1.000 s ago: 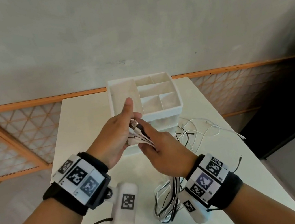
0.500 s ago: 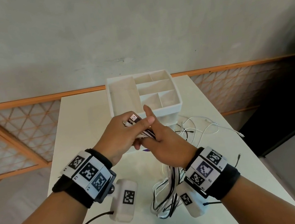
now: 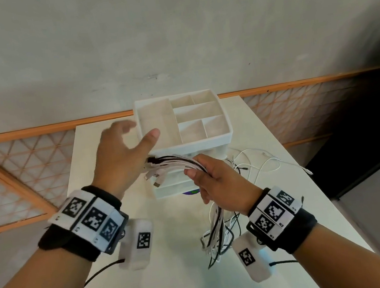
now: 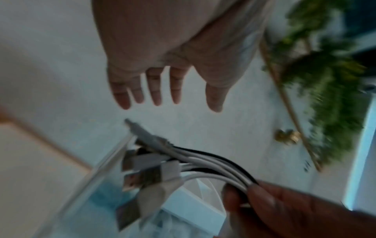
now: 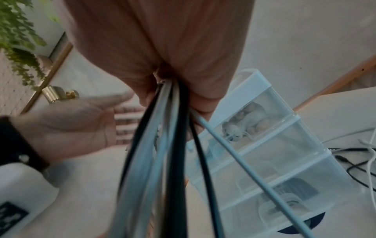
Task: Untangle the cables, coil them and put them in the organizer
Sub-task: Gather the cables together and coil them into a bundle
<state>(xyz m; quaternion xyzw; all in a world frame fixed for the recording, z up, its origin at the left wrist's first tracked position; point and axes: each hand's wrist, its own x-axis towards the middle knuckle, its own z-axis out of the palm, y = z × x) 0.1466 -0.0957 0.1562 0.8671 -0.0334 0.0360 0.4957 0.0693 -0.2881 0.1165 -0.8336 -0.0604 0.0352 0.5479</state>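
Grey plaster wall (image 3: 168,29) at back w/ orange-framed lattice panel (image 3: 17,173) low along it; white table (image 3: 113,228) runs from the person toward the wall, left & right edges both in head view, floor dropping off dark on the right. Near-left part of tabletop is bare, so is the strip between the forearms.

White organizer (image 3: 182,120) sits at far end of table, roughly centred, its back rim near the far table edge. Top tray split into one long compartment on the left + smaller ones on the right, open upward. Clear drawers below the tray, seen in right wrist view (image 5: 270,145).

Right hand (image 3: 219,183) fingers curled round a cable bundle (image 3: 177,167), white & black cords, held in front of the organizer's drawers above the table. Plug ends stick out left toward the other hand; USB-type plugs (image 4: 146,169) fan out, blurred. Rest of the bundle hangs below the fist to the table in loose loops (image 3: 218,240).

Left hand (image 3: 122,158) spread, fingers straight & apart, holding nothing, just left of the organizer's front-left corner, thumb over the tray rim; plug tips near its palm, contact can't tell.

Loose cables (image 3: 260,163), white + black, lie on the table right of the organizer, one white end reaching close to the right table edge.
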